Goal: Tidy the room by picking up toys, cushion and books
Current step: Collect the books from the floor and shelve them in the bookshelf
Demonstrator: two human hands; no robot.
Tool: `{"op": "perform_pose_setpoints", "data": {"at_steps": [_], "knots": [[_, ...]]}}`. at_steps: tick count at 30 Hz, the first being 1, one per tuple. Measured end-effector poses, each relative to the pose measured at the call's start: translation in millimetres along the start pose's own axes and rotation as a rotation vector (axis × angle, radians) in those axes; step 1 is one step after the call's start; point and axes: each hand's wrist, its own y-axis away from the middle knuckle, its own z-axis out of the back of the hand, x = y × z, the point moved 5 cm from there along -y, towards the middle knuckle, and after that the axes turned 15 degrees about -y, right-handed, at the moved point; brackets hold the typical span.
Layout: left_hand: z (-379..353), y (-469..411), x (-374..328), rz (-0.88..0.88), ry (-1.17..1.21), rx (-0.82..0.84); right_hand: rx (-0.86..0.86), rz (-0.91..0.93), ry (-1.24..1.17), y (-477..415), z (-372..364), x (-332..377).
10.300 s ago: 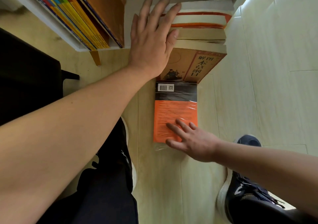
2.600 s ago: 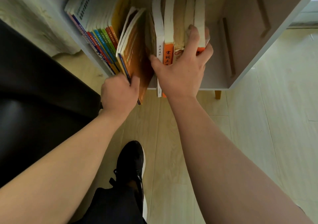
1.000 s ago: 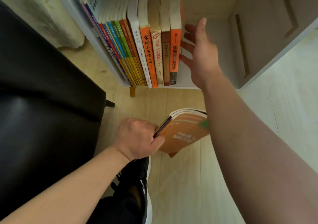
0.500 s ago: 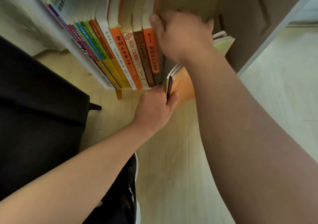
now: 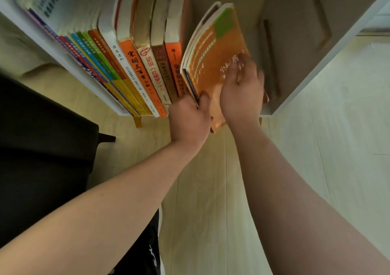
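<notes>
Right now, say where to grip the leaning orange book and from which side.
Grip the orange book at its near spine corner, from the front of the shelf, as the left hand does: it leans beside the upright books, that end sticking out.

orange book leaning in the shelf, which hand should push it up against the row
Probably the right hand: it lies flat on the orange book, on its open side. The left hand only pinches the lower spine corner.
</notes>
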Motion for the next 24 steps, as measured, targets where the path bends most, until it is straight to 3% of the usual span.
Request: {"op": "perform_pose_setpoints", "data": {"at_steps": [3,7,12,16,21,24], "knots": [[4.4,5.3,-10.4,-0.062,0.001,-0.024,0.129,-0.266,-0.091,-13.2,-16.0,-19.0],[21.0,-11.8,-30.1,-0.200,-0.178,-0.166,0.175,-0.453,-0.530,-17.6,-34.8,-20.5],[21.1,-11.7,-29.9,-0.173,-0.204,-0.175,0.393,-0.420,-0.452,-19.2,-53.9,-18.1],[21.5,-10.3,-24.6,-0.200,-0.156,-0.077,0.479,-0.455,-0.507,-21.6,-59.5,-20.4],[36.2,-5.7,-3.7,-0.394,-0.360,-0.005,0.545,-0.477,-0.503,-19.9,-58.5,-28.4],[39.8,-10.6,12.7,-0.426,-0.462,0.028,0.594,-0.481,-0.508,-15.9,-59.8,-31.1]]}}
